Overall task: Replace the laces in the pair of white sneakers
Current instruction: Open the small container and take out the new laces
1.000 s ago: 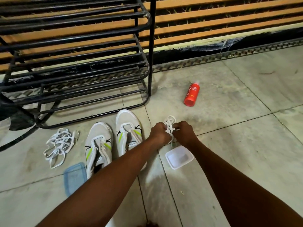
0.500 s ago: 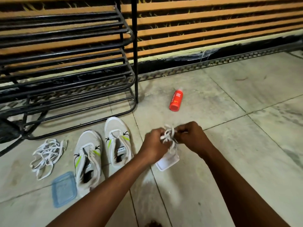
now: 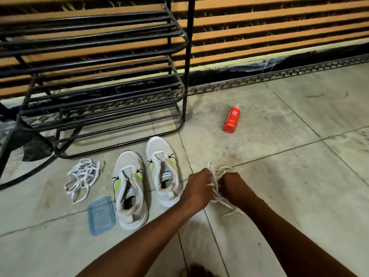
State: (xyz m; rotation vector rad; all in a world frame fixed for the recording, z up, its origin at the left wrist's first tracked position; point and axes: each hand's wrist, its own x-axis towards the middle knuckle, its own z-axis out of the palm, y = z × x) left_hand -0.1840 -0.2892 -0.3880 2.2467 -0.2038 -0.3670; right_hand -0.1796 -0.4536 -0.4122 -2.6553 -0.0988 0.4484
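Note:
Two white sneakers with neon-green stripes stand side by side on the floor, unlaced: the left one (image 3: 129, 188) and the right one (image 3: 162, 170). To the right of them my left hand (image 3: 198, 188) and my right hand (image 3: 233, 185) both grip a bundle of white laces (image 3: 218, 193). Loops stick up above my fists and loose ends hang down toward the floor. A second tangle of white laces (image 3: 82, 177) lies on the floor left of the sneakers.
A blue container lid (image 3: 101, 215) lies in front of the left sneaker. A red bottle (image 3: 231, 119) lies on its side farther back. A black metal shoe rack (image 3: 95, 80) stands behind the sneakers against a slatted wall.
The lace bundle has loosened between my hands, with ends now hanging lower. The white container seen under my hands earlier is no longer visible.

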